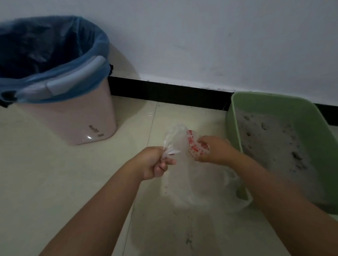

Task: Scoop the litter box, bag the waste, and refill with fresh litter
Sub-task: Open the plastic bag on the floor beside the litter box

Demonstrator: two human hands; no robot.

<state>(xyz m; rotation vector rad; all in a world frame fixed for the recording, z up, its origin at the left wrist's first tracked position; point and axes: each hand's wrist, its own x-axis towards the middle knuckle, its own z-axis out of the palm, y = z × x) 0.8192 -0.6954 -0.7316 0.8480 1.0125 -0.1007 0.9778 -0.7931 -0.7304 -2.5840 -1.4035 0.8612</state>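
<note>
From the head camera, two bare hands hold one thin, see-through plastic bag (182, 146) with red print above the pale tiled floor (50, 192). The left hand (156, 161) is closed in a fist around a bunched edge of the bag. The right hand (212, 149) pinches the opposite side, at the red print, fingers curled in. The bag hangs loosely between and below them.

One green litter box (280, 106) sits on the floor just right of the right hand, against the wall, holding grey litter (270, 142) with several dark clumps. One pink bin (75, 121) lined with one blue bag (68, 82) stands well apart at upper left. Dark specks dot the floor beneath the bag.
</note>
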